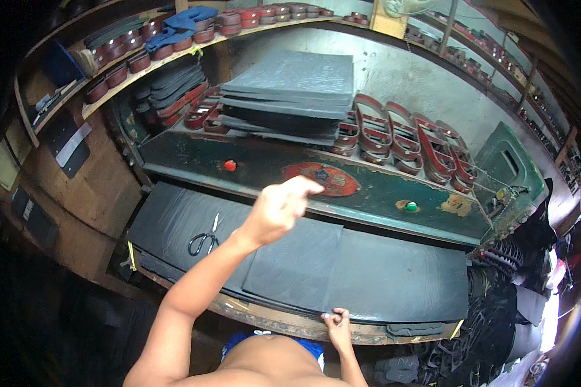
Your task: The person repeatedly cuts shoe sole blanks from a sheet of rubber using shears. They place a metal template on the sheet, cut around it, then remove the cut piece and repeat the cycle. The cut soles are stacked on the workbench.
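As my right hand (337,324) meets the near edge of a smaller dark sheet (294,267) on the table (368,333), I have my left hand (276,209) raised in front of the dark green press beam (187,149). I judge the work to be at an early, laying-out stage: the smaller sheet lies across the middle, with one broad dark sheet (400,277) reaching to the right and another dark sheet (168,216) to the left. No cut outline can be made out in their upper faces. Not one of the red cutting dies (405,138) rests on them; those dies stand in rows above the beam, beside a thick stack of sheets (294,77) that looks like material left to use.

The smaller sheet is below my left hand in the view and well apart from its fingertips, while its near right corner is at my right fingertips. My left fingers are loosely curled, the forefinger foremost, with nothing visible in them; I cannot tell whether they close on anything. My right thumb and fingers are drawn together at the sheet's edge, though whether they grip it I cannot tell. Black-handled scissors (203,244) lie to the left.
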A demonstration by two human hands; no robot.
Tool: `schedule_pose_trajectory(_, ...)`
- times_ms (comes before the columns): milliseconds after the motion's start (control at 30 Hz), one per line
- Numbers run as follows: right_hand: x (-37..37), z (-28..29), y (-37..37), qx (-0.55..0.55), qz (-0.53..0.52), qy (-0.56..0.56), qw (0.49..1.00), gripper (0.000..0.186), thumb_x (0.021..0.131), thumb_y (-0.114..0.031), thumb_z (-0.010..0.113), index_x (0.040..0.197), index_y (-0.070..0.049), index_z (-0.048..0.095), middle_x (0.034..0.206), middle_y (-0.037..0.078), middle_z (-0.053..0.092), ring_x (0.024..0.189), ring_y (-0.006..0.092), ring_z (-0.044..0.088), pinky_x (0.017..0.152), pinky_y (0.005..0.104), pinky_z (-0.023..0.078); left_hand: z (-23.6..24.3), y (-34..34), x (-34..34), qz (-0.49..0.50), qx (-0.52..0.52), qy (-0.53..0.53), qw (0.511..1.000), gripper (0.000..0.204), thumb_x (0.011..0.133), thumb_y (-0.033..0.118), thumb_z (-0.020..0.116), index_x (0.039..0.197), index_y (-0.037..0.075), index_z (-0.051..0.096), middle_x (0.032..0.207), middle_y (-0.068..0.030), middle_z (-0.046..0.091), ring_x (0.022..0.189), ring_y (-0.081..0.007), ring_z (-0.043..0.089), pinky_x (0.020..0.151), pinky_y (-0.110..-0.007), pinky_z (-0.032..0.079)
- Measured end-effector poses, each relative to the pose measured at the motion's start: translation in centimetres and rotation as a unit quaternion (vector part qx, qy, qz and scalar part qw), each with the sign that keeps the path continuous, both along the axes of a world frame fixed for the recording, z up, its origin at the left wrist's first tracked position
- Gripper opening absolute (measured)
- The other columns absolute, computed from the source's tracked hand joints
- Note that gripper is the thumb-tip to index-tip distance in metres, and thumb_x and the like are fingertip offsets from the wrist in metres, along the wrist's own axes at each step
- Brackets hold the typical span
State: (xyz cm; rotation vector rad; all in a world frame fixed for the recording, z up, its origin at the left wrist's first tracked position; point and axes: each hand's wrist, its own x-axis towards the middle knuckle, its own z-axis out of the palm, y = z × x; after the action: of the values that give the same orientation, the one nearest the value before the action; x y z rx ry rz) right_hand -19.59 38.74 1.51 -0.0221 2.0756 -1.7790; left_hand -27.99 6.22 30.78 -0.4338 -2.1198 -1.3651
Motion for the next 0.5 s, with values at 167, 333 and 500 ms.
schedule_pose_trajectory(167,-0.2,0.3,0.2,0.019,0.018,-0.008,1.000,0.031,0.101,-0.005,0.063,0.123,0.000,0.041,0.102,0.015,0.076,0.096,0.0173,0.069,0.093,0.0322,0.052,5.2,8.0,-16.2,0.042,-0.233,0.066,0.969,0.056,0.104,0.044,0.055,0.143,0.004,0.055,0.116,-0.0176,0.066,0.107,-0.0345,0.064,0.096,-0.048,0.049)
schedule_pose_trajectory(333,1.4,0.9,0.4,0.183,0.013,0.158,0.970,0.030,0.098,-0.021,0.070,0.108,0.003,0.055,0.090,0.020,0.072,0.082,0.0294,0.072,0.075,0.0381,0.055,5.3,8.6,-26.2,0.190,-0.553,-0.117,0.803,0.114,0.080,0.086,0.056,0.153,0.000,0.042,0.140,-0.0286,0.056,0.136,-0.0415,0.051,0.123,-0.064,0.019)
schedule_pose_trajectory(500,4.5,0.6,1.4,0.317,0.159,0.267,0.896,0.041,0.091,-0.042,0.072,0.111,-0.007,0.075,0.113,0.017,0.073,0.113,0.0385,0.062,0.102,0.0510,0.042,6.1,9.1,-23.3,0.134,-0.501,-0.096,0.850,0.090,0.083,0.072,0.066,0.132,-0.004,0.062,0.131,-0.0248,0.064,0.127,-0.0400,0.057,0.110,-0.053,0.037)
